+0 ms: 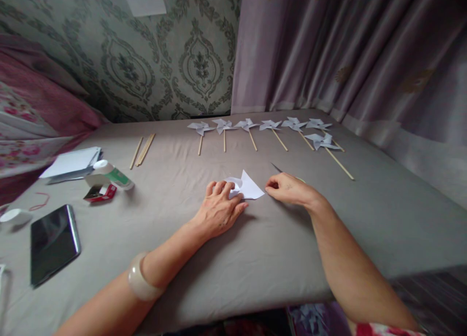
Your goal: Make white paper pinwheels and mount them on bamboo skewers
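A partly folded white paper pinwheel [250,186] lies on the cloth-covered table in the middle of the head view. My left hand [221,207] presses down on its left side, fingers bent over the folded blades and covering part of them. A pale bangle [142,277] circles that wrist. Just off the paper's right corner, my right hand [290,189] is closed in a pinch; what its fingertips hold, if anything, is hidden. Behind this hand a dark pointed blade [276,167] sticks out, with a bit of yellow-green showing beyond the knuckles; the hand covers the rest.
Several finished pinwheels on sticks [270,125] line the table's back. Loose sticks [145,150] lie back left. Toward the left are a paper stack [73,163], a glue bottle [114,174], a small red box [100,193], a white cap [15,216] and a phone [54,246].
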